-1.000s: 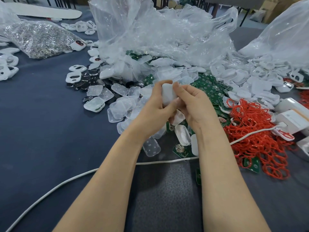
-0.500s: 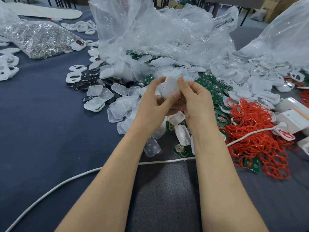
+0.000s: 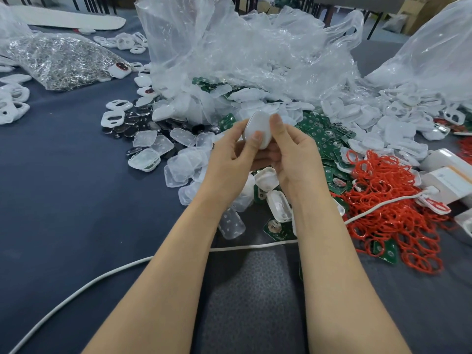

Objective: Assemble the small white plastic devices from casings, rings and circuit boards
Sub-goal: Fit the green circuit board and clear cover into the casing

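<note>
Both hands are raised mid-frame, above the parts pile. The left hand [image 3: 229,157] and right hand [image 3: 297,159] share one white casing [image 3: 259,125]. The left thumb lies across its lower face, with the index finger along the left edge. The right thumb presses the right edge. The remaining fingers of both hands are curled behind the casing and mostly hidden. The casing is clear of the table [image 3: 63,200] and tilted. Whether a seam is closed can't be told.

Below the hands are loose white casings and clear covers [image 3: 184,162]. Green boards [image 3: 321,139] are just right of centre. A heap of red rings [image 3: 388,200] lies at lower right. A crumpled clear bag [image 3: 242,47] is at top centre, and a bag of metal parts [image 3: 58,60] at upper left. A white cable [image 3: 102,279] runs across the lower frame.
</note>
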`<move>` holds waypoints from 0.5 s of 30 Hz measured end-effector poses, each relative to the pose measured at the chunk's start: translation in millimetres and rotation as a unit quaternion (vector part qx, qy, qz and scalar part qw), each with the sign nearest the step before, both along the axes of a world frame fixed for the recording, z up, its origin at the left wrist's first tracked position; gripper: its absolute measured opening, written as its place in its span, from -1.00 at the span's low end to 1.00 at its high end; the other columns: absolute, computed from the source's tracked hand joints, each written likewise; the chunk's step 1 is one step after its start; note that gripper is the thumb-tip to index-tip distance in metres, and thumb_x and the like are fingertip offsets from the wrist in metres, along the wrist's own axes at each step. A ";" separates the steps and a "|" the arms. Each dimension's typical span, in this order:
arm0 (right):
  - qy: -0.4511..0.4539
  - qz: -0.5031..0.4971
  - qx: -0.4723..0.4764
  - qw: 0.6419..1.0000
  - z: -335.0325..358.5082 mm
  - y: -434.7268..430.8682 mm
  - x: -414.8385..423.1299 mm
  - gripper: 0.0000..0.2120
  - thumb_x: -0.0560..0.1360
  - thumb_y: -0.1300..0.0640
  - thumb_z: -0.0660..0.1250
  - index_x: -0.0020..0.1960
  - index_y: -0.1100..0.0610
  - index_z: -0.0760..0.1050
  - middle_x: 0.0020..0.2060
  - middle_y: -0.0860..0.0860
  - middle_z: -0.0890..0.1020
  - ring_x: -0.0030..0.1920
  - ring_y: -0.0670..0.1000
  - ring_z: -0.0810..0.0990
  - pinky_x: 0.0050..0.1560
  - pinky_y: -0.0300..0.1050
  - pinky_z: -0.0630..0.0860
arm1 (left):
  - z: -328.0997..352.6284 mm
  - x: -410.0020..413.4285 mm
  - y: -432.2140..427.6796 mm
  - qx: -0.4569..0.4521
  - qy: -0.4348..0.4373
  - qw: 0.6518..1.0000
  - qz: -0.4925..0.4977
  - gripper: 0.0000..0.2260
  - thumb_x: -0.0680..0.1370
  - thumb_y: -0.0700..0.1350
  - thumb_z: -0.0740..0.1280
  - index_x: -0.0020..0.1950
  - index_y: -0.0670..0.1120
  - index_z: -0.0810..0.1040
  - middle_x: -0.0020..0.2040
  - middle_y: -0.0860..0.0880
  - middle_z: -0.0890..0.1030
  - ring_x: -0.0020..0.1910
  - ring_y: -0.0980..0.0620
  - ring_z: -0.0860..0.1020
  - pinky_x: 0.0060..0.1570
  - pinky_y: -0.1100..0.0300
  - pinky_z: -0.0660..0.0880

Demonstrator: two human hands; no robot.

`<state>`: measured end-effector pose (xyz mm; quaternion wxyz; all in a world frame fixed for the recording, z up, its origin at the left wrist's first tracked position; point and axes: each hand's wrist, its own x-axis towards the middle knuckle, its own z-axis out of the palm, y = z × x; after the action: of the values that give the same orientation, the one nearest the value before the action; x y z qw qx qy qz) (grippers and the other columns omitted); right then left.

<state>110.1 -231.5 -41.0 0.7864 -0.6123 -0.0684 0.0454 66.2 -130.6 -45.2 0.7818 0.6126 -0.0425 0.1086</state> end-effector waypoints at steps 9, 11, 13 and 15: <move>0.022 0.006 -0.029 0.999 -2.3 0.7 1.9 -0.73 0.57 0.01 0.28 -0.16 0.16 0.61 -0.25 0.17 0.61 -0.30 0.07 0.57 -0.33 -0.14 0.53 | -4.4 2.4 0.2 0.060 -0.001 0.997 0.048 -0.74 0.57 -0.20 0.35 0.23 -0.02 0.46 -0.08 -0.16 0.66 -0.12 -0.06 0.65 -0.03 0.05 0.63; 0.022 0.004 -0.044 0.999 -4.4 -1.0 3.6 -0.75 0.58 0.00 0.27 -0.11 0.13 0.63 -0.21 0.18 0.63 -0.23 0.12 0.59 -0.21 -0.04 0.55 | -5.0 2.6 1.1 0.059 -0.002 0.997 0.042 -0.74 0.57 -0.23 0.34 0.23 -0.03 0.46 -0.10 -0.18 0.65 -0.16 -0.04 0.63 -0.05 0.06 0.61; 0.031 -0.002 -0.056 0.998 -6.1 -1.2 4.2 -0.77 0.57 -0.01 0.28 -0.05 0.11 0.62 -0.16 0.19 0.64 -0.20 0.14 0.58 -0.19 0.02 0.52 | -5.4 3.3 1.9 0.059 -0.005 0.998 0.035 -0.75 0.58 -0.26 0.32 0.21 -0.02 0.46 -0.16 -0.14 0.63 -0.23 0.01 0.61 -0.10 0.12 0.61; 0.034 -0.018 -0.055 0.998 -7.0 1.0 4.5 -0.78 0.58 0.02 0.28 -0.03 0.14 0.61 -0.17 0.20 0.63 -0.27 0.10 0.57 -0.34 -0.07 0.49 | -6.3 4.2 2.3 0.058 -0.001 0.998 0.034 -0.72 0.58 -0.27 0.30 0.26 -0.05 0.45 -0.21 -0.10 0.62 -0.30 0.06 0.59 -0.15 0.18 0.61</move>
<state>114.6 -230.5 -47.9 0.7542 -0.6536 -0.0286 0.0557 70.5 -128.3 -51.5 0.7411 0.6576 -0.0287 0.1328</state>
